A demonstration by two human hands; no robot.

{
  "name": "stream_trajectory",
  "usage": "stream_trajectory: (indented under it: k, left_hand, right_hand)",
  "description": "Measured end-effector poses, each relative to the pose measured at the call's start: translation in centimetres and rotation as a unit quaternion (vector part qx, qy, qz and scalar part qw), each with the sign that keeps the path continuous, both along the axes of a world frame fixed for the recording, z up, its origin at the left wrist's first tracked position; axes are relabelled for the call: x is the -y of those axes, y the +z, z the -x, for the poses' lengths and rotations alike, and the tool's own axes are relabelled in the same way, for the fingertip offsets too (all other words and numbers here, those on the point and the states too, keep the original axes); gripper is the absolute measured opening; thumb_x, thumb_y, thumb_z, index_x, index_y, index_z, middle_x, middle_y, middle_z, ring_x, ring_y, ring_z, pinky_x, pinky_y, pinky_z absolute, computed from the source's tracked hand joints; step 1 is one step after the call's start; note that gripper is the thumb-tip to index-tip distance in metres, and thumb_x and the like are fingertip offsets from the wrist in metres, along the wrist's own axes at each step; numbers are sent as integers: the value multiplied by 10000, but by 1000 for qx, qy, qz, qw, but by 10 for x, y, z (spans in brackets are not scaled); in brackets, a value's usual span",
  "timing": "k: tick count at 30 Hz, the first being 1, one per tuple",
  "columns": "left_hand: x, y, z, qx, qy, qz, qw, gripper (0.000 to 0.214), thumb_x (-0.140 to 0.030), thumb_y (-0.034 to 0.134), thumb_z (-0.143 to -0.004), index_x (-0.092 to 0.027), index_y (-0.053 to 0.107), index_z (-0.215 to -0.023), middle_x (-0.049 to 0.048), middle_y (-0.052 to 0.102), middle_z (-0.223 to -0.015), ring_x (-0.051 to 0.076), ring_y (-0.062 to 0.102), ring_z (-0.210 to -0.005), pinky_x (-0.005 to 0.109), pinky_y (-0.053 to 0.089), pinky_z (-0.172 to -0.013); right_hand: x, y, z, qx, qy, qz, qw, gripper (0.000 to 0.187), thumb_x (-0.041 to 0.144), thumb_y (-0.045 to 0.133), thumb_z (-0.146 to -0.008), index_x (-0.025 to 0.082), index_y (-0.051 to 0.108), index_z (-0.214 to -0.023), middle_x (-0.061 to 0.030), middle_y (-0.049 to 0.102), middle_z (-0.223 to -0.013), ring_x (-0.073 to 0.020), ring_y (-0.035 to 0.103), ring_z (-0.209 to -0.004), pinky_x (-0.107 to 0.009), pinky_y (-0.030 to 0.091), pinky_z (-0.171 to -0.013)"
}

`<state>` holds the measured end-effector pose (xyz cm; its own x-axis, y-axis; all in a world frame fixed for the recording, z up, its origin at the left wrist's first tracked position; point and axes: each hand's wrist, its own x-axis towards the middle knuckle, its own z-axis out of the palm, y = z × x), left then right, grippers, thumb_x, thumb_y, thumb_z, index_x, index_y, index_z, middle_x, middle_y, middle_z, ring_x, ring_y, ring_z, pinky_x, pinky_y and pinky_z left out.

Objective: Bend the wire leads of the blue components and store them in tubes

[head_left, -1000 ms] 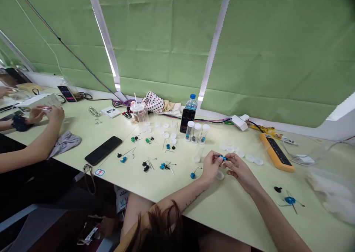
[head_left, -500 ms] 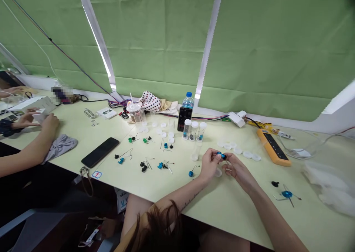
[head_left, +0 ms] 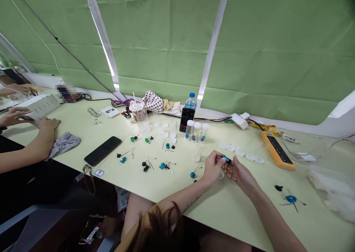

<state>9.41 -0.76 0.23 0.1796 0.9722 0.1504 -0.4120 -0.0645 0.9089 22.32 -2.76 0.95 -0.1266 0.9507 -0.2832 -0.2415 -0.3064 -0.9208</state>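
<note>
Tabletop (head_left: 230, 211) extends from blue part (head_left: 226, 159) to near edge. Left grip (head_left: 213, 167) pinches blue part; right grip (head_left: 243, 175) half-curled, contact unclear.

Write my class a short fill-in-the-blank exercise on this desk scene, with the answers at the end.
The person's left hand pinches a small shiny part coloured ____ and black.
Side-by-side clear plastic tubes with white lids near the upright black phone number ____.
The orange power strip with black sockets lies to the ____ of the person's right hand.
Missing words: blue; three; right.
</note>
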Motion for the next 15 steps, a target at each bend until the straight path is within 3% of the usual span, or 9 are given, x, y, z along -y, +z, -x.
stream_trajectory:
  k: [3, 6, 8, 11, 15]
  left_hand:
    - [1, 3, 2, -18, 21, -10, 1000, 188, -325, 591, -779, -150, 550, -831, 0, 548, -644, 94, 497, -558, 223, 404, -555]
    - [1, 4, 3, -25, 33, -19, 999, 174, -313, 588, -785, -150, 555, -837, 3, 558, -647, 93, 498, -564, 221, 411, -556]
    - [2, 3, 1, -15, 4, -13, 1000, 193, -330, 586, -788, -149, 541, -838, -3, 546, -610, 91, 493, -519, 223, 412, -527]
    - [5, 1, -2, -1, -25, -6, 1000, 222, -358, 589, -783, -152, 522, -830, -6, 543, -606, 90, 496, -484, 224, 409, -504]
    - [4, 1, 0, -1, 38, -3, 999, 192, -330, 601, -772, -157, 528, -814, -4, 547, -661, 85, 491, -536, 214, 406, -533]
  right_hand:
    - [2, 2, 0, 3, -18, -38, 999, 297, 497, 658, -748, 213, 613, -824, -11, 581, -753, -104, 452, -541, -222, 300, -433]
    - [3, 4, 0, -13, -5, -35, 999, 379, 563, 635, -735, 224, 616, -903, -29, 616, -864, -123, 510, -595, -244, 371, -498]
    - [3, 4, 2, -12, 7, -9, 1000, 457, 642, 544, -758, 196, 621, -817, -34, 607, -755, -121, 493, -547, -253, 370, -487]
    - [4, 5, 5, 5, -6, -9, 1000, 423, 600, 557, -777, 184, 588, -705, -2, 528, -594, -103, 431, -483, -241, 332, -446]
    - [5, 7, 5, -9, -12, -71, 997, 284, 446, 705, -722, 221, 594, -853, -2, 576, -748, -127, 515, -655, -244, 429, -580]
